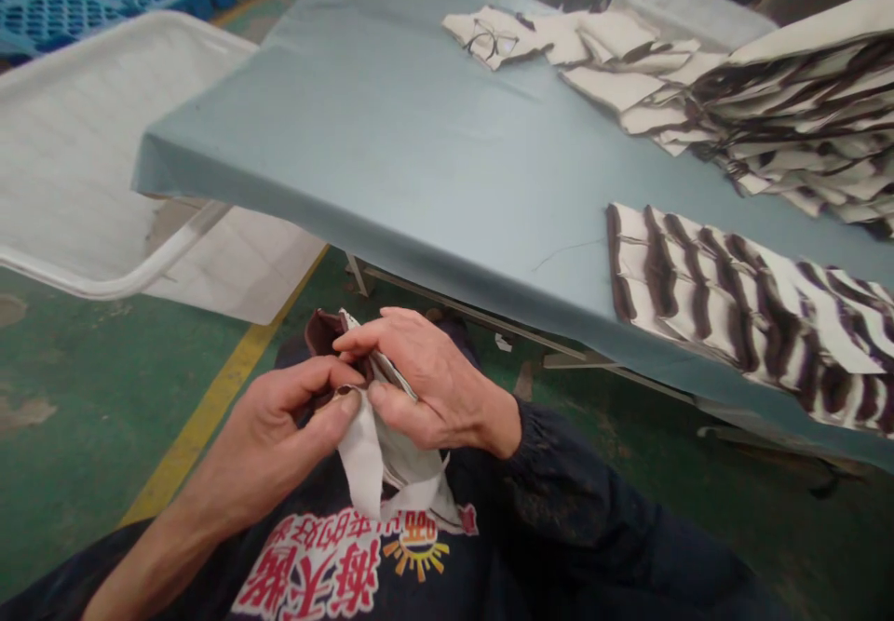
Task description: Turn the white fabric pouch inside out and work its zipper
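One cream-and-brown fabric piece [370,435] is pinched over the lap, below the surface [391,146] edge; left hand [279,435] and right hand [426,388] are both closed on it, thumbs meeting, apparently for close work. One fanned row [754,314], one heaped pile [789,128] and one pair of glasses [493,42] are laid within reach.

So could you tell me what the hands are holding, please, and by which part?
Both hands, left and right, pinch one small cream-and-brown fabric piece at its upper brown-edged end; its cream end hangs free.
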The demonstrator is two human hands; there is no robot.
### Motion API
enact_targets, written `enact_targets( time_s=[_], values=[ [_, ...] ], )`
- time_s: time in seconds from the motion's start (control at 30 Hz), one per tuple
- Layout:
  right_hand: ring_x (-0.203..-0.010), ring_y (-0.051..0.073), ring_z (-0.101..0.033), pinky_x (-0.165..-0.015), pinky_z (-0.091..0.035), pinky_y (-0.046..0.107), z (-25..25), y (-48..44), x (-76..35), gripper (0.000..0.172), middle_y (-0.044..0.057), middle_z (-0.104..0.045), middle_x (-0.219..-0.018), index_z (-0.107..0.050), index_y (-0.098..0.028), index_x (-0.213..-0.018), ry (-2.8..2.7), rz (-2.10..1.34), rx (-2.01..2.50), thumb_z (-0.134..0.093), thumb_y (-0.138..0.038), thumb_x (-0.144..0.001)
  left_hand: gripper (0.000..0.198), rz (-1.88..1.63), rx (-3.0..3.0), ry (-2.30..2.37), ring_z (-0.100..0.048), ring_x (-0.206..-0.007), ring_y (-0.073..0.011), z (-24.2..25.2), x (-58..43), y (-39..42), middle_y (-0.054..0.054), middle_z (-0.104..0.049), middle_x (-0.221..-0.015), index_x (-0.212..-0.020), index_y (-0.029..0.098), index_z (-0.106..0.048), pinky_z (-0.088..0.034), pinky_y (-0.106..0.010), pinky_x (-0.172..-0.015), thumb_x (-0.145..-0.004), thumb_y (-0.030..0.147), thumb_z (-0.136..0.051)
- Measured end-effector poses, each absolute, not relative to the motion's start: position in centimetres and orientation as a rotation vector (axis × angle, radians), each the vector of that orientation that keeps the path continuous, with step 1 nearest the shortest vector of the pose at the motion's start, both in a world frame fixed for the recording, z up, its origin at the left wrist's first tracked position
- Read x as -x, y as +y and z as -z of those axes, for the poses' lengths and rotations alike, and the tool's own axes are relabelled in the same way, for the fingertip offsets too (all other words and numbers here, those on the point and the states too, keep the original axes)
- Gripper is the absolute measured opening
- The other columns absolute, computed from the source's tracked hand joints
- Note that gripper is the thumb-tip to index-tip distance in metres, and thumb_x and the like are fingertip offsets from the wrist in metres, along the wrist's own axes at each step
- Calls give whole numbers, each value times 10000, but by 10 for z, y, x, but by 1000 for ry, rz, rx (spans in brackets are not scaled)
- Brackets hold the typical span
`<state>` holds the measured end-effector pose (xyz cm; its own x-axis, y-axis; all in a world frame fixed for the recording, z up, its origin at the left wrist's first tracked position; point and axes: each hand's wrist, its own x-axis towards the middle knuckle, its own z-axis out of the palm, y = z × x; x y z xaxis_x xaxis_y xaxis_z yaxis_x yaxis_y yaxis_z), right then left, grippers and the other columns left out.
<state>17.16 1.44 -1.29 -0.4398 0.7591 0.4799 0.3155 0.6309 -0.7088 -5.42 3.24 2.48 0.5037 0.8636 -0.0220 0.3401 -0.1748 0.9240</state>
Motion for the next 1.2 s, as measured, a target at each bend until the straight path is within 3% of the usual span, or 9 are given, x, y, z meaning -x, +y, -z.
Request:
enact_targets(
  time_s=[0.13,0.27,0.33,0.43,0.57,0.7,0.8,0.9,1.2],
  values=[
    [-911,234,-751,-1298,-498,512,7,27,-172,295,42,-820,-933,-773,-190,-1138,-2160,-361,817,-493,-267,-1088,265,-692,-1731,987,-602,-518,-128,-30,53,28,41,-705,-628,-743,231,-785,-467,-181,-477,-958,343,-675],
    [-726,211,-655,-1001,-578,427,-3,32,-169,337,3,-721,-748,-751,-208,-980,-2219,-150,784,-439,-261,-1098,234,-782,-1695,984,-566,-486,-108,-32,47,22,63,-685,-603,-707,234,-740,-445,-162,-444,-916,309,-670],
    [-654,204,-608,-832,-548,403,-7,30,-166,364,-10,-678,-694,-735,-213,-948,-2244,-137,799,-414,-268,-1110,242,-838,-1719,1009,-549,-470,-101,-33,45,19,74,-653,-570,-666,238,-703,-434,-157,-438,-894,295,-649],
    [-624,204,-610,-726,-493,395,-9,24,-162,357,-1,-697,-702,-735,-204,-993,-2283,-194,890,-401,-264,-1105,271,-915,-1741,1048,-528,-450,-96,-34,44,16,87,-614,-538,-631,245,-662,-418,-157,-431,-895,290,-620],
    [-720,203,-706,-713,-493,365,-13,18,-157,373,45,-828,-887,-730,-170,-1225,-2266,-442,985,-390,-268,-1106,257,-961,-1788,1097,-563,-476,-99,-33,49,16,86,-647,-575,-667,246,-685,-423,-163,-449,-914,283,-628],
    [-754,216,-712,-741,-489,373,-24,17,-158,426,69,-853,-947,-725,-150,-1333,-2381,-592,1072,-443,-327,-1067,264,-794,-1843,1042,-658,-543,-131,-32,64,23,66,-723,-633,-711,257,-741,-496,-185,-508,-957,301,-655],
    [-690,208,-650,-709,-430,376,-33,17,-159,328,56,-814,-824,-775,-195,-1095,-2491,-652,1194,-555,-425,-1012,266,-644,-1882,989,-747,-642,-157,-31,78,30,50,-810,-726,-803,282,-838,-559,-204,-593,-1020,352,-701],
    [-634,187,-570,-681,-362,377,-37,17,-157,292,45,-769,-732,-716,-227,-859,-2543,-689,1244,-598,-466,-978,227,-603,-1948,993,-782,-725,-170,-30,86,34,38,-853,-808,-867,303,-884,-587,-215,-665,-1024,398,-750],
    [-599,167,-486,-662,-327,370,-32,21,-159,215,18,-709,-665,-628,-241,-769,-2472,-637,1151,-558,-371,-926,205,-609,-1981,957,-786,-728,-157,-19,87,30,48,-861,-879,-1026,286,-856,-610,-189,-664,-1123,376,-699]
  ],
)
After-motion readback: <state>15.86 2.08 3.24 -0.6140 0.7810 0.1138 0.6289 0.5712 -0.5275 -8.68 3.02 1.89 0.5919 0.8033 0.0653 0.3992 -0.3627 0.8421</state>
